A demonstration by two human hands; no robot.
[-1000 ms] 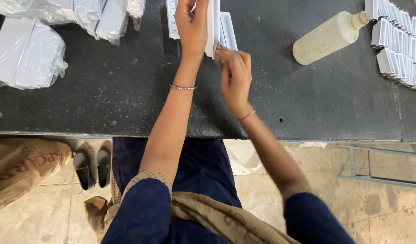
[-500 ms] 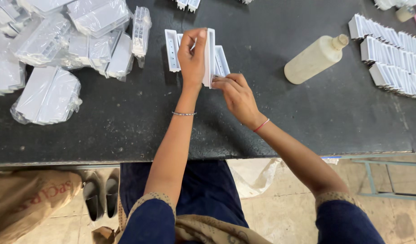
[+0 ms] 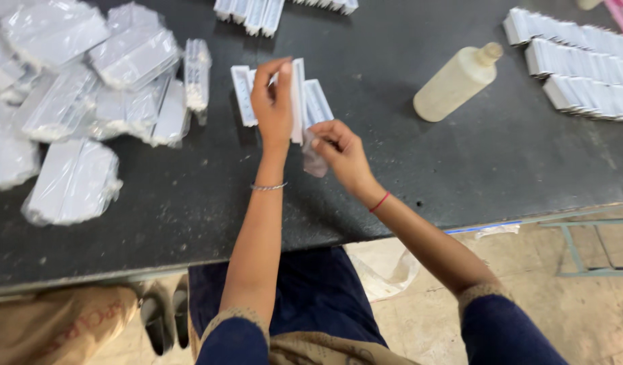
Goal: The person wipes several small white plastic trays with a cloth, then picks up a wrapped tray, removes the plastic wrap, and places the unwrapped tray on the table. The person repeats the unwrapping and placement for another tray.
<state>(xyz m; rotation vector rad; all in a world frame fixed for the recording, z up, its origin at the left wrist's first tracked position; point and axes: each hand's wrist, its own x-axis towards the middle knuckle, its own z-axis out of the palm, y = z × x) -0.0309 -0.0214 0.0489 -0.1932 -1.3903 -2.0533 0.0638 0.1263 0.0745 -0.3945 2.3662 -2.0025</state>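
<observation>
Seated person at a dark bench, seen from above; positions are given relative to the upright white plate.

Nearest the viewer: the person's lap and two blue sleeves, below the bench edge. A brown sack lies on the floor, near-left of the plate, with a pair of shoes beside it.

Right hand: just near-right of the plate. Its grip is closed, thumb and fingertips pinched on a small piece of clear film that hangs below the plate's near end. A red thread circles the wrist.

Left hand: grip closed around the upright white plate, thumb on one face and fingers on the other, holding it on edge over the bench. A thin bracelet sits on this wrist.

Flat white plates: about three lie on the bench directly beside the held plate, one to its left and the rest to its right, partly hidden by the hands.

Left of the plate: a loose heap of plastic-wrapped white packs, roughly ten; the exact count cannot be told.

Right of the plate: one pale plastic bottle lying on its side.

Far right: three rows of small white plates stacked on edge. Beyond the plate, at the far bench edge, one further row.
</observation>
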